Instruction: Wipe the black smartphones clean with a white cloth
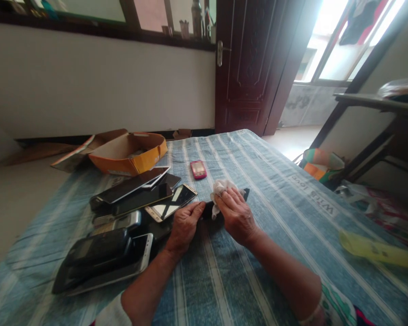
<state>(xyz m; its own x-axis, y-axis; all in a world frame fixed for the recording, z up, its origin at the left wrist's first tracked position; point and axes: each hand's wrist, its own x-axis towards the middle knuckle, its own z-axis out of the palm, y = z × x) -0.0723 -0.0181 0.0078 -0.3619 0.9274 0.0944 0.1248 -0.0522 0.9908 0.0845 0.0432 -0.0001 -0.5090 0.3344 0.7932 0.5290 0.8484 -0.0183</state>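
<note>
My left hand (185, 225) is closed on the near end of a dark, flat device (208, 210), probably a phone, though fingers and cloth hide most of it. Pressed over its middle is a crumpled white wipe (221, 186), bunched under the fingers of my right hand (237, 215). The device's far end pokes out past the wipe. Just left of my hands lies a gold-framed smartphone (172, 202) with a shiny screen. A small red-edged item (198, 169), its face blurred, rests farther back on the cloth.
At left, several phones and tablets lie piled, among them a black device (100, 249) and a white-edged tablet (143, 258). Behind them stands an open orange cardboard box (132, 158). A striped blue cloth (275, 194) covers the surface; a yellow wrapper (377, 251) lies at right.
</note>
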